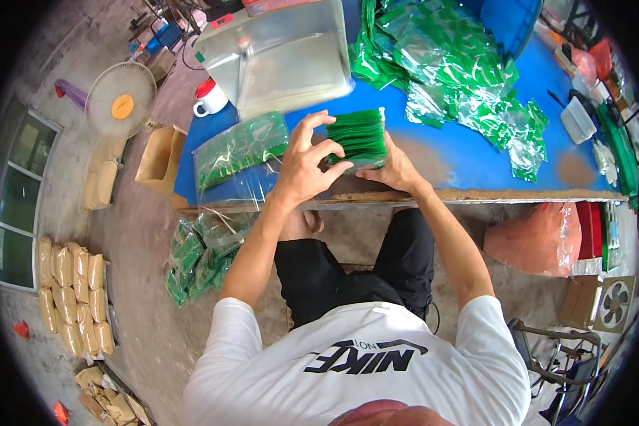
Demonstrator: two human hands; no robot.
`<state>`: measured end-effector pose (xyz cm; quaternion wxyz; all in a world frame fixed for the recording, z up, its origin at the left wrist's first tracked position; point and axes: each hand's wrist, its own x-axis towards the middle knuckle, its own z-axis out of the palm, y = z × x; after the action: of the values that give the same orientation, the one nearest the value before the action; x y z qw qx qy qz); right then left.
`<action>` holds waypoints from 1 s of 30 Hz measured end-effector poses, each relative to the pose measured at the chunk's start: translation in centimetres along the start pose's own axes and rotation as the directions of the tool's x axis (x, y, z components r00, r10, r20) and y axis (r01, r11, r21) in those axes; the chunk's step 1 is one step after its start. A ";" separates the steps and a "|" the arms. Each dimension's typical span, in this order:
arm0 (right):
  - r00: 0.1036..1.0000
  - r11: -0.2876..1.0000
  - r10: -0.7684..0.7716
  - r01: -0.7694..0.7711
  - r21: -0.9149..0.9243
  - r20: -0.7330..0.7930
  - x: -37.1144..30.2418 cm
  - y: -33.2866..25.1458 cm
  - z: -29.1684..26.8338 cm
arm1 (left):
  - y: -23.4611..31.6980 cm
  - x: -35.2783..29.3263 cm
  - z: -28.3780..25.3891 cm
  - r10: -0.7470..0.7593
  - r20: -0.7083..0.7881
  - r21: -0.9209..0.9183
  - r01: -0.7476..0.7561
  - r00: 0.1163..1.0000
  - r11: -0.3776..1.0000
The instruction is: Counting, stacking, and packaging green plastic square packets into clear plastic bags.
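Over the front edge of the blue table [394, 145], both hands hold a thick stack of flat green packets [355, 136]. My right hand [397, 169] grips its right side, with the thumb underneath. My left hand [307, 157] bends round the left side, fingers somewhat spread and fingertips against the packet edges. Just left of that hand lies a clear plastic bag [241, 149] filled with green packets. Beyond the stack, a large loose heap of shiny green and clear packets [454, 64] spreads over the table's back right.
A large translucent tray or sheet [277, 60] lies at the back left, beside a white mug with a red lid [211, 98]. A fan [121, 99] and an open cardboard box [160, 157] stand left. More bagged green packets [199, 259] hang below the table edge; an orange sack [536, 238] sits right.
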<state>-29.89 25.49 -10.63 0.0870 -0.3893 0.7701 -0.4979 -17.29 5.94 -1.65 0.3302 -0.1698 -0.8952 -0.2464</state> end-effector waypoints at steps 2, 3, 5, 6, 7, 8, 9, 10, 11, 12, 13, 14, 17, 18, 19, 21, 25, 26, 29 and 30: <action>1.000 1.000 0.006 -0.006 -0.008 -0.007 -0.1 0.1 0.1 | -0.1 0.0 -0.4 0.037 0.024 0.067 -0.039 0.999 0.997; 1.000 1.000 0.007 -0.007 -0.014 -0.007 -0.1 0.1 0.1 | 0.3 0.2 -0.6 0.035 0.021 0.073 -0.036 0.999 0.997; 1.000 1.000 0.003 -0.003 -0.014 -0.009 -0.1 0.2 0.0 | 0.6 0.2 -0.3 0.032 0.016 0.062 -0.033 0.999 0.998; 1.000 1.000 0.000 0.000 -0.015 -0.013 -0.2 0.2 0.0 | 0.7 0.2 -0.2 0.029 0.012 0.050 -0.029 1.000 0.998; 1.000 1.000 0.002 -0.002 -0.013 -0.012 -0.2 0.2 0.1 | 0.7 0.2 -0.1 0.027 0.014 0.050 -0.028 1.000 0.998; 1.000 1.000 0.010 -0.010 -0.007 -0.006 -0.2 0.3 0.1 | 0.8 0.3 -0.1 0.058 0.034 0.057 -0.060 0.998 0.997; 1.000 1.000 0.018 -0.018 -0.001 -0.001 -0.1 0.2 0.0 | 0.8 0.5 -0.1 0.090 0.055 0.064 -0.094 0.994 0.994; 1.000 1.000 0.020 -0.020 0.001 -0.001 -0.1 0.1 0.0 | 0.8 0.6 -0.1 0.090 0.058 0.063 -0.093 0.994 0.994; 1.000 1.000 0.010 -0.010 0.004 -0.002 -0.2 0.0 -0.1 | 0.7 0.8 -0.1 0.095 0.064 0.060 -0.099 0.993 0.993; 1.000 1.000 0.001 -0.001 0.006 -0.003 -0.2 0.0 -0.1 | 0.6 0.9 -0.1 0.102 0.069 0.057 -0.106 0.992 0.993; 1.000 1.000 0.004 -0.004 0.008 -0.005 -0.2 0.0 -0.1 | 0.6 0.9 -0.2 0.103 0.072 0.055 -0.107 0.992 0.993; 1.000 1.000 0.000 0.001 0.005 -0.012 -0.1 0.0 -0.1 | 0.6 0.9 -0.2 0.079 0.065 0.057 -0.082 0.995 0.995; 1.000 1.000 0.003 -0.003 -0.003 -0.017 -0.1 0.1 -0.1 | -0.1 0.4 0.2 -0.027 0.029 0.047 0.026 0.999 0.999; 1.000 1.000 0.007 -0.007 -0.009 -0.015 0.0 0.1 -0.1 | -0.6 0.1 0.4 -0.108 -0.003 0.035 0.108 0.994 0.994; 1.000 1.000 0.004 -0.004 -0.009 -0.013 0.0 0.0 -0.2 | -1.1 -0.2 0.8 -0.176 -0.024 -0.032 0.175 0.984 0.984; 0.999 1.000 0.028 -0.028 0.001 0.018 -0.1 -0.2 -0.6 | -1.5 -0.3 2.5 -0.223 -0.158 -0.094 0.211 0.962 0.973; 1.000 1.000 0.008 -0.008 -0.011 -0.003 -0.1 -0.1 -0.5 | -3.5 -0.9 7.7 -0.528 -0.155 -0.660 0.310 0.835 0.684; 1.000 1.000 -0.010 0.010 0.009 0.009 0.0 -0.4 -0.4 | -3.9 -1.0 8.0 -0.619 0.051 -0.887 0.320 0.784 0.332; 0.999 0.998 -0.044 0.043 0.036 0.012 0.1 0.1 -0.2 | -4.7 -1.0 8.6 -0.593 0.111 -0.829 0.403 0.798 0.387; 0.999 0.997 -0.045 0.045 0.057 0.004 0.0 0.5 0.1 | -4.7 -1.2 9.1 -0.624 0.073 -0.760 0.449 0.778 0.470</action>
<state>-30.12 25.50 -11.14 0.0891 -0.4052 0.7463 -0.5204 -23.22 6.96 -10.00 0.2308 0.0302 -0.6791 -0.6962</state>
